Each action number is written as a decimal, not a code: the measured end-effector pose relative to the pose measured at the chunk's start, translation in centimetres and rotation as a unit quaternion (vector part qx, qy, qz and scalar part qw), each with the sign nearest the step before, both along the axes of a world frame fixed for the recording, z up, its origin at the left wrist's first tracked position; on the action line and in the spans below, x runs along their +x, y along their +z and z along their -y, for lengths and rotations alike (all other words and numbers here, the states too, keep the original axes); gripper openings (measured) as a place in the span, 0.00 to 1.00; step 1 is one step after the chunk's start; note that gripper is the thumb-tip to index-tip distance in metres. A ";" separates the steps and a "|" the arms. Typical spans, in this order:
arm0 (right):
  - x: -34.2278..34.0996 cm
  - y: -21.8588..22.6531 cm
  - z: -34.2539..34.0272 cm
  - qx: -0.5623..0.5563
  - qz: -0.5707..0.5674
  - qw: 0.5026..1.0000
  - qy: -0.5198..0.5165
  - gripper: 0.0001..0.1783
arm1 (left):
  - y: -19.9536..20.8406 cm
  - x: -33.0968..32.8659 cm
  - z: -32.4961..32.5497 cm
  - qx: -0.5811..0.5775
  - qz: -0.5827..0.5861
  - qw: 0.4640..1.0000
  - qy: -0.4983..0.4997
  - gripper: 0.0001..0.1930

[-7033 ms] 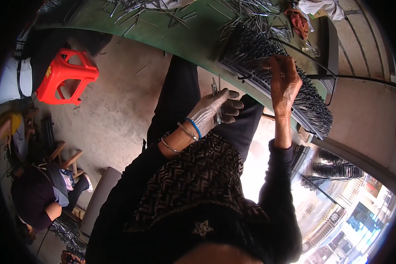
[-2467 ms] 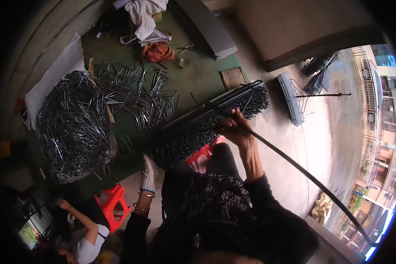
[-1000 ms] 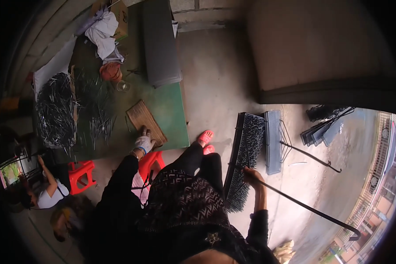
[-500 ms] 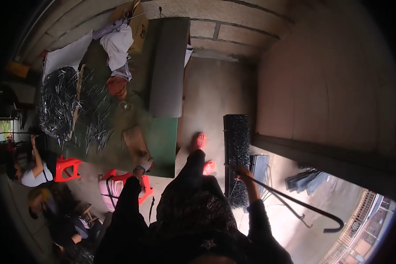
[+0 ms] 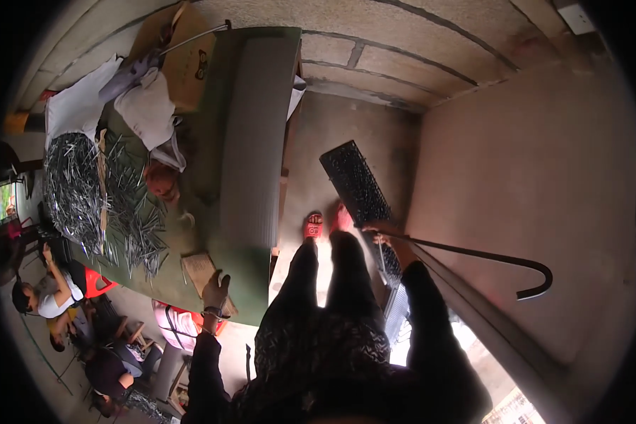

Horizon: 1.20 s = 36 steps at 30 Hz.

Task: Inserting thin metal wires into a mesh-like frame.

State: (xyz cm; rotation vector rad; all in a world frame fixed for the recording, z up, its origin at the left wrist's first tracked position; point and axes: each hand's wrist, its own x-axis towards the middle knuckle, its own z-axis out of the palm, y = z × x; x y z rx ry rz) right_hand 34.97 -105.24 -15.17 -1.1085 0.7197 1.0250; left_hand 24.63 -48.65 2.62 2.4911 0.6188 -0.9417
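My right hand (image 5: 397, 249) is closed round a black hooked rod (image 5: 473, 247), whose curved end points away to the right. Against that hand is a long black mesh-like rack (image 5: 357, 184), tilted over the floor; whether it is gripped along with the rod I cannot tell. My left hand (image 5: 216, 291) lies with fingers apart at the near edge of the green table (image 5: 251, 286), touching a flat brown wooden block (image 5: 199, 271).
Thin shiny dark strips (image 5: 71, 184) are heaped on the table's left. A white cloth (image 5: 148, 109), a red-brown pouch (image 5: 161, 180) and a grey ribbed panel (image 5: 251, 148) are there too. People (image 5: 56, 300) sit by a red stool (image 5: 99, 281). A pale wall (image 5: 530, 169) stands at right.
The rack has swung from upright to slanting, its far end up and left. My right hand and the rod have risen in view. One foot has stepped, and the view has turned.
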 end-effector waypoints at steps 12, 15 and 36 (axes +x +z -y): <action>23.5 -14.5 1.7 -0.081 0.064 0.965 0.240 0.10 | 2.7 12.4 11.0 0.068 0.077 0.989 0.106 0.39; 27.4 -20.6 5.3 -0.107 0.109 0.957 0.248 0.11 | 2.3 13.8 12.6 0.051 0.065 0.987 0.138 0.43; 45.0 -26.8 6.1 -0.009 0.267 0.900 0.344 0.13 | 3.4 14.3 13.0 0.089 0.007 0.987 0.135 0.44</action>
